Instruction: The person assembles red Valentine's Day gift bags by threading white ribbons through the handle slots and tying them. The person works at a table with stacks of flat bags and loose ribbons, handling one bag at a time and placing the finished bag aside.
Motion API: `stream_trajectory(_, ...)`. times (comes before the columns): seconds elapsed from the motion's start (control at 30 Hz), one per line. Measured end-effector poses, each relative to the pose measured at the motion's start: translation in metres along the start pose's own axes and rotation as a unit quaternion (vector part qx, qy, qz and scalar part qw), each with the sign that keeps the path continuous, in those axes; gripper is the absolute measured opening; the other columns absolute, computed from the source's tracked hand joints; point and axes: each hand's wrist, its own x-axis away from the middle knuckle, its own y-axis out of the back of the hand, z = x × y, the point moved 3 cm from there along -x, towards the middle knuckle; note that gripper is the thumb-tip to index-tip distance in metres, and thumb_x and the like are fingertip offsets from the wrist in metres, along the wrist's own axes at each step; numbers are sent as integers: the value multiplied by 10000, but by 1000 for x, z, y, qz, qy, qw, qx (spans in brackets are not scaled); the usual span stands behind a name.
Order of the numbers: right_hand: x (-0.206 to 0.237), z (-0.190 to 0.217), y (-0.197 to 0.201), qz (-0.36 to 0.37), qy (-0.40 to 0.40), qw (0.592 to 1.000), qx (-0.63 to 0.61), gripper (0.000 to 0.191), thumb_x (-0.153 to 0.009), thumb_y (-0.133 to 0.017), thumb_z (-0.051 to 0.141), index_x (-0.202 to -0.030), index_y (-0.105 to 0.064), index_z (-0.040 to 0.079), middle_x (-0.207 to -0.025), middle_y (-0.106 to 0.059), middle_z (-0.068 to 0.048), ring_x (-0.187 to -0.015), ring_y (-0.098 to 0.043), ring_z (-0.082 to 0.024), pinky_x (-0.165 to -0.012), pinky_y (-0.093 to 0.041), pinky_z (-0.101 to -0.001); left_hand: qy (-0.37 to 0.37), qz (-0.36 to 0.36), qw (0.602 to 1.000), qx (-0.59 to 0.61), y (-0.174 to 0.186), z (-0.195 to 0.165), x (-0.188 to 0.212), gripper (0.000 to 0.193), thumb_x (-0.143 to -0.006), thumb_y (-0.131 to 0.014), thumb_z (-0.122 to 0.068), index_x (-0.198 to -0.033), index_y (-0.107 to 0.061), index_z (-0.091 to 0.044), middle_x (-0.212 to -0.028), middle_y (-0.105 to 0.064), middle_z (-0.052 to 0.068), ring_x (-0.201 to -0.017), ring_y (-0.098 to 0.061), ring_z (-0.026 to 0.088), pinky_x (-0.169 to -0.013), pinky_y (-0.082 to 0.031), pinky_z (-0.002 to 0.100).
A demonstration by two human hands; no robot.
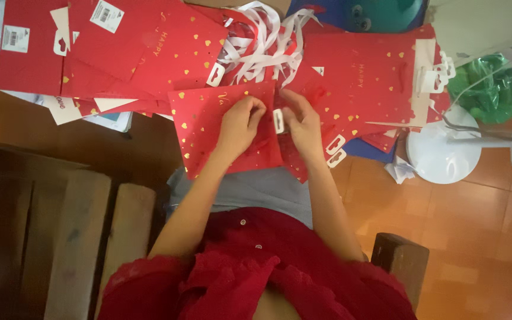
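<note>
A flat red paper gift bag point(200, 124) with small gold hearts lies across my lap. My left hand point(241, 121) pinches its right edge near the top. My right hand point(300, 121) grips the same edge from the other side, fingers curled beside a small white hang tab point(278, 120). The two hands nearly touch. More red heart-printed bags point(362, 77) spread out under and beyond my right hand. A tangle of white ribbon point(262, 50) lies just past the hands.
A stack of red bags point(120, 53) with white labels fills the upper left. A dark wooden bench point(60, 237) is at left. A white fan base point(442, 154) and green plastic bag point(490, 89) stand on the orange tiled floor at right.
</note>
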Motion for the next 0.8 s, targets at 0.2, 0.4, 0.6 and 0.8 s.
stream_trajectory(0.2,10,2,-11,6,-90,987,132,514,-999,-569,-13,-1497,-471,67,-1277,-610,-205,-1128,-602,-283,-941,-508,-355,-3,25,998,56,-4,-1,-2,104,-951,-679,-66,-1043,-645,-31,-1009,-702,126,-930,-706,298,-810,-556,382)
stream_trajectory(0.4,7,-6,-8,33,-7,997,63,418,-982,-503,-44,-1393,-531,27,-1293,-685,-128,-1100,-677,-169,-917,-558,-292,14,61,994,92,-5,7,-8,189,-917,-707,-22,-1102,-669,-21,-1063,-736,109,-995,-739,226,-854,-583,334)
stream_trajectory(0.6,-9,-14,-13,-4,-32,993,114,237,-942,-599,-40,-1167,-669,-13,-1046,-738,-87,-947,-705,-134,-796,-565,-275,45,26,994,101,-5,8,-8,179,-898,-736,-26,-1071,-690,-21,-1032,-754,98,-954,-748,198,-808,-589,317)
stream_trajectory(0.8,-6,-11,-15,-27,-46,992,116,198,-925,-617,-29,-1114,-673,-10,-979,-731,-65,-890,-681,-131,-759,-551,-271,27,-2,996,82,-3,5,-9,114,-884,-752,-7,-989,-709,-15,-944,-700,89,-851,-724,188,-744,-578,310)
